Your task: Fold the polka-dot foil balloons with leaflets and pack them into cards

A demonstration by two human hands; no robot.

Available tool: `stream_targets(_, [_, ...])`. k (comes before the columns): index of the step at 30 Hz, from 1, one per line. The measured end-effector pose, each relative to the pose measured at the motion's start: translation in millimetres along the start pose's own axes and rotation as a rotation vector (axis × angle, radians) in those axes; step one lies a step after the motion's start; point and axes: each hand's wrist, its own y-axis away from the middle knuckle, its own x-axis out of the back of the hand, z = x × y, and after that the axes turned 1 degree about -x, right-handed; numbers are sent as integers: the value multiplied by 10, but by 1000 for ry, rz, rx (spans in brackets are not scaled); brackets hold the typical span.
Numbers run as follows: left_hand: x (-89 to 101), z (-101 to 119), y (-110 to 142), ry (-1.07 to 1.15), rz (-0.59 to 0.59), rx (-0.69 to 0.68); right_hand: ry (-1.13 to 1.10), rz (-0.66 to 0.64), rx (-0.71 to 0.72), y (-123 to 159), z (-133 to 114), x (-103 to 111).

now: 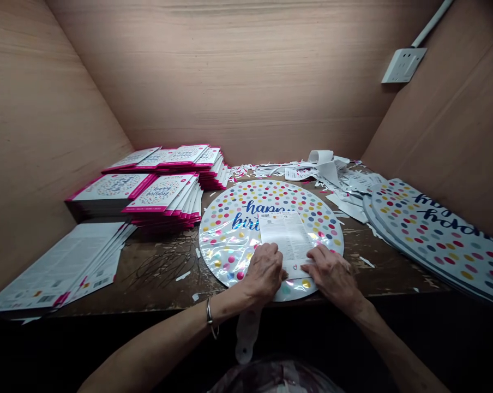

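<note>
A flat, round foil balloon with coloured dots and "happy birthday" lettering lies on the table in front of me. On its lower middle rests a white printed card with small text and a barcode, covering part of the lettering. My left hand is closed at the card's lower left, knuckles up. My right hand grips the card's lower right corner with bent fingers. What lies under the fingertips is partly hidden. The balloon's pale tail hangs over the table's front edge below my left wrist.
Stacks of pink-edged printed packets stand at the back left, with white printed cards fanned in front. Paper scraps lie along the back right. More flat balloons are piled at right. Wooden panels enclose three sides.
</note>
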Motion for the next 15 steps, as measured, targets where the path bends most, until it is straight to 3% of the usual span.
stream_targets(2, [5, -15, -10, 3, 12, -12, 26, 94, 56, 3, -16, -44])
stream_targets(5, [16, -21, 116, 10, -15, -154, -35, 167, 160, 127, -45, -77])
stream_targets(10, [-1, 74, 642, -121, -50, -337, -58, 220, 386, 580, -151, -79])
stream_targets(13, [38, 123, 840, -185, -2, -399, -51, 273, 476, 741, -212, -49])
stream_targets(15, [141, 130, 829, -123, 68, -418, -79, 301, 512, 718, -227, 30])
